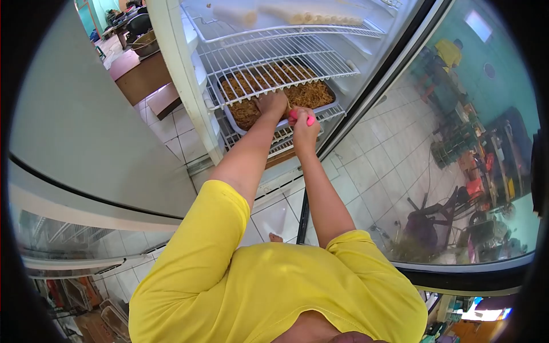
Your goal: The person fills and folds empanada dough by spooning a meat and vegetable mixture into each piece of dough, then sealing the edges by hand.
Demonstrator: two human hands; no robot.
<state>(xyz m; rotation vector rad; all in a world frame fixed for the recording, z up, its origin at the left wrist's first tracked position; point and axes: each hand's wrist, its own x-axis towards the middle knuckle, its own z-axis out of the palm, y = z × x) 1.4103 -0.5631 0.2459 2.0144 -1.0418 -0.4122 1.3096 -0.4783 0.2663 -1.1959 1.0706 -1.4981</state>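
A rectangular tray (227, 112) filled with brown, crumbly shredded food (311, 94) sits on a low wire shelf inside an open fridge. My left hand (271, 104) reaches into the tray at its near side, touching the food. Its fingertips are hidden by the food and the wires above. Just to the right, at the tray's front rim, my right hand (305, 121) is closed around a tool with a bright pink handle (310, 120). The tool's working end is too hidden to name.
A white wire shelf (280, 74) crosses right above the tray. Pale rolled items (326, 18) lie on the shelf higher up. The glass fridge door (389, 148) stands open on the right, reflecting the room. A grey panel (97, 114) is on the left.
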